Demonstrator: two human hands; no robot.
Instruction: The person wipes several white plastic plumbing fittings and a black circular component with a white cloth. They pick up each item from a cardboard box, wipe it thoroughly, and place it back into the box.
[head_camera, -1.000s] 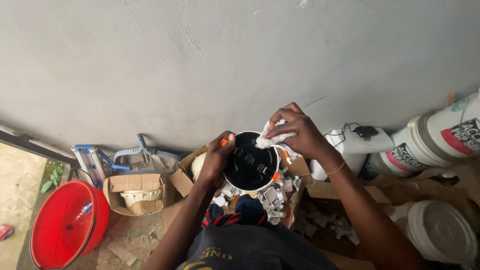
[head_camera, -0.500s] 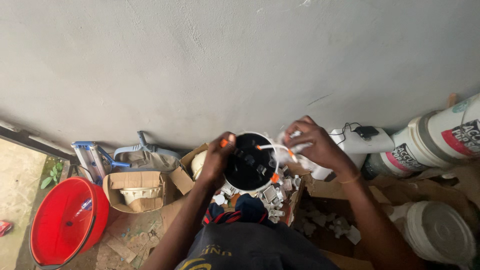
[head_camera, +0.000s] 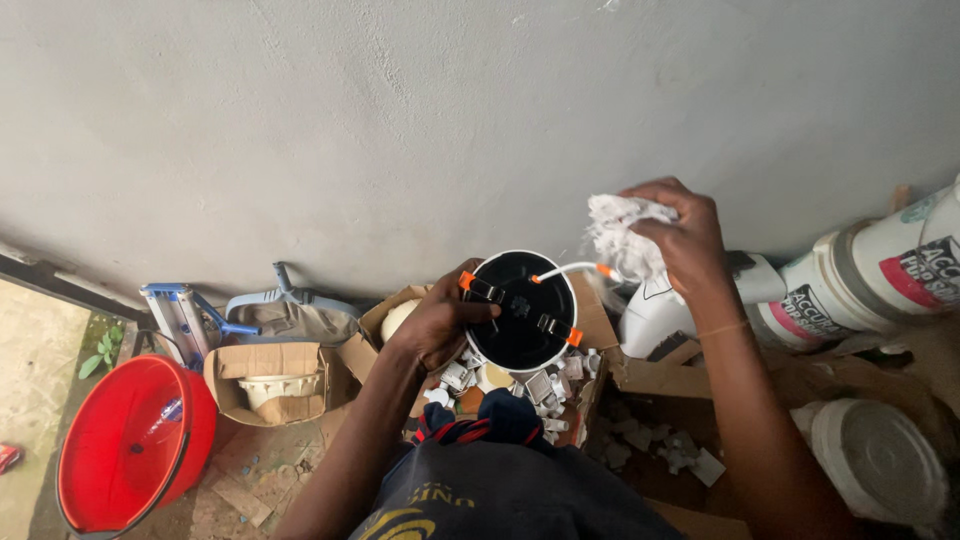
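Grey wall, left hand (head_camera: 440, 325) w/ round lamp (head_camera: 520, 310), right hand (head_camera: 680, 235) w/ rag (head_camera: 620, 235)

basin (head_camera: 125, 455) left of box (head_camera: 270, 380), tubs (head_camera: 870, 275) right (lamp (head_camera: 520, 310) between)

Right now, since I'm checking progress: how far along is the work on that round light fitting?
The round black fitting is out of its packaging, gripped by the left hand. The right hand holds a crumpled white rag off to the side. It isn't mounted; more fittings sit in the cardboard box below.

red basin (head_camera: 130, 445), open cardboard box (head_camera: 270, 375), white buckets (head_camera: 880, 270), grey wall (head_camera: 400, 120)
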